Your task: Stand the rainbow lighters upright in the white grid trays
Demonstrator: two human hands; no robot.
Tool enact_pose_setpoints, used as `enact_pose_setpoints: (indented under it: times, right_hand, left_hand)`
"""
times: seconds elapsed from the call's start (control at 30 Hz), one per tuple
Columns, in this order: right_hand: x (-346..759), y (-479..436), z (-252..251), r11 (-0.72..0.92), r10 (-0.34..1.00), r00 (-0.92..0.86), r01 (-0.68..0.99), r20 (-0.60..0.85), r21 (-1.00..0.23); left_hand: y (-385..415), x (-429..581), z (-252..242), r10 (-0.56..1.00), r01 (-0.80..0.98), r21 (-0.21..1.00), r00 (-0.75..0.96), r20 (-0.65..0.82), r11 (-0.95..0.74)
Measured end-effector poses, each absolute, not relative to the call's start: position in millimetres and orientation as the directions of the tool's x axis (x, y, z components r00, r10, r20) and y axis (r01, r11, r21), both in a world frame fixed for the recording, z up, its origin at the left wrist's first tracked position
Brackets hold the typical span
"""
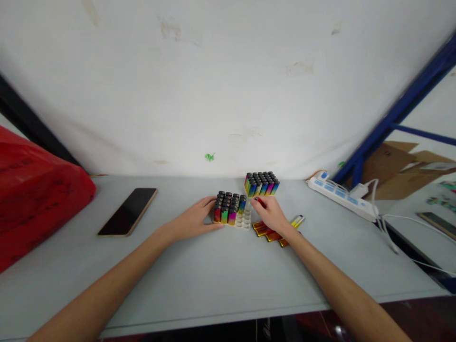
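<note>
My left hand is wrapped round the left side of a white tray, steadying it on the table. Colourful lighters with black tops stand upright in its left part, while sockets at its right front hold nothing. At the tray's right edge, my right hand pinches a lighter with a red part showing; my fingers hide most of it. Several loose gold and orange lighters lie under and beside my right wrist. A yellow one with a pale end lies just right of them.
Behind my right hand stands a second block of upright lighters. A phone lies at left near a red bag. A white power strip with cables sits at right, before a blue frame and cardboard boxes.
</note>
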State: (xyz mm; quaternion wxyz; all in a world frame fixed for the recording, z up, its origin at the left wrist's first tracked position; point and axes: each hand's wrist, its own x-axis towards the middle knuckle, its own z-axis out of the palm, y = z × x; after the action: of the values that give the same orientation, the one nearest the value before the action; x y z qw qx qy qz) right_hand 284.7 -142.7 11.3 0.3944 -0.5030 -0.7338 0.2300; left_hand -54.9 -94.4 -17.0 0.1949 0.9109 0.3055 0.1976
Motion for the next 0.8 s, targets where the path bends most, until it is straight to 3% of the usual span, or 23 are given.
enact_pose_setpoints:
  times: [0.3,0.53,0.67,0.8]
  right_hand:
    - [289,-147,17,0.419,0.900,-0.202,0.643,0.386,-0.641]
    - [290,-153,28,0.565,0.817,-0.345,0.637,0.461,-0.525]
    - [289,-156,30,0.575,0.815,-0.414,0.662,0.405,-0.480]
    - [288,-156,27,0.524,0.849,-0.372,0.683,0.376,-0.509]
  left_hand:
    - [-92,-55,-21,0.639,0.483,0.473,0.726,0.255,-0.737]
    - [-94,-55,-19,0.643,0.491,0.473,0.728,0.238,-0.731]
    - [-96,-54,-15,0.644,0.495,0.473,0.729,0.230,-0.729]
    - [-97,-53,-14,0.651,0.502,0.476,0.726,0.223,-0.722]
